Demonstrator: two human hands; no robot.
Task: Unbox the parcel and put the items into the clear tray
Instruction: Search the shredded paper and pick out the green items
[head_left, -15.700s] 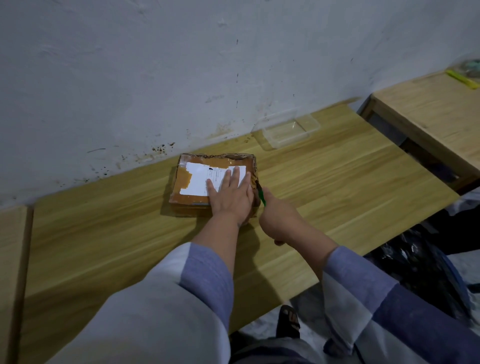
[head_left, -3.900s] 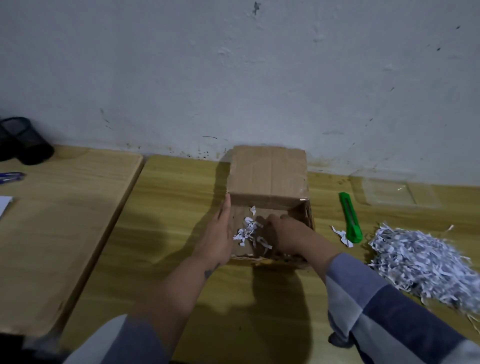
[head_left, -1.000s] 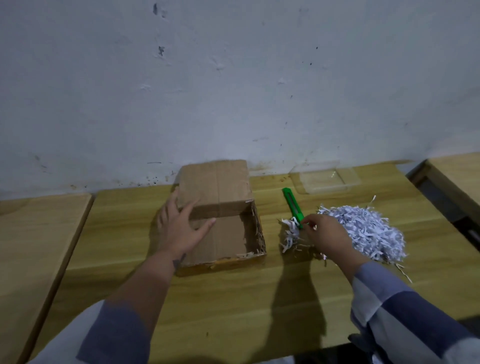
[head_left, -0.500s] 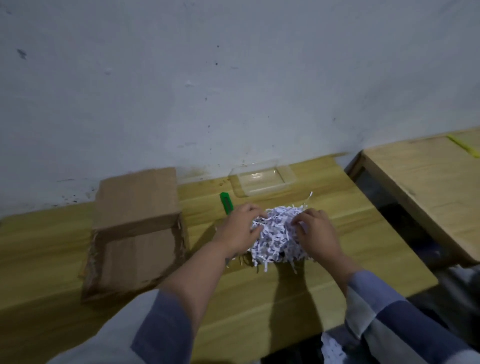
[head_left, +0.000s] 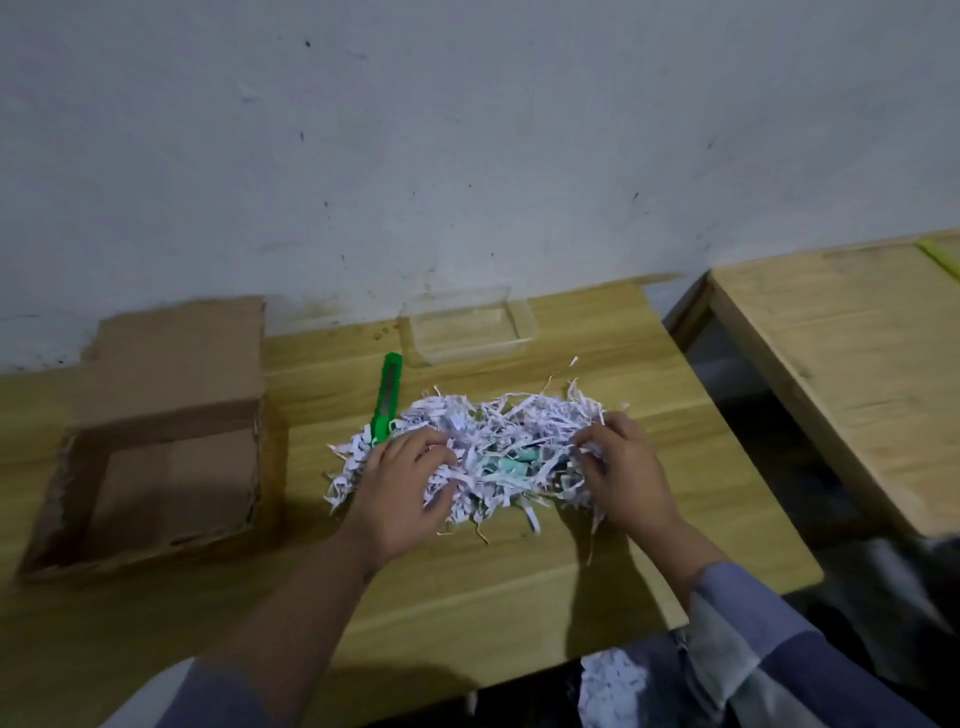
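Since half a second ago both hands have pulled the heap of shredded paper (head_left: 498, 447) apart, so it now lies wider and flatter on the wooden table (head_left: 519, 587), and pale green items (head_left: 511, 464) show in its middle where only paper showed before. The left hand (head_left: 402, 486) sits on the left side of the heap with its fingers curled into the strips, gripping a bunch of them; the right hand (head_left: 618, 470) does the same on the right side, fingertips hooked into the paper. What the green items are cannot be told, as strips cross over them. A green box cutter (head_left: 389, 395) lies just behind the heap's left end, its near tip under stray strips. The clear tray (head_left: 470, 327) stands by the wall behind the heap, apart from it, with nothing visible inside. The opened cardboard box (head_left: 161, 441) sits to the left, well apart from the hands, its flap standing up against the wall. A small clump of shredded paper (head_left: 613, 686) lies below the table's near edge. A second wooden table (head_left: 852, 374) stands to the right.
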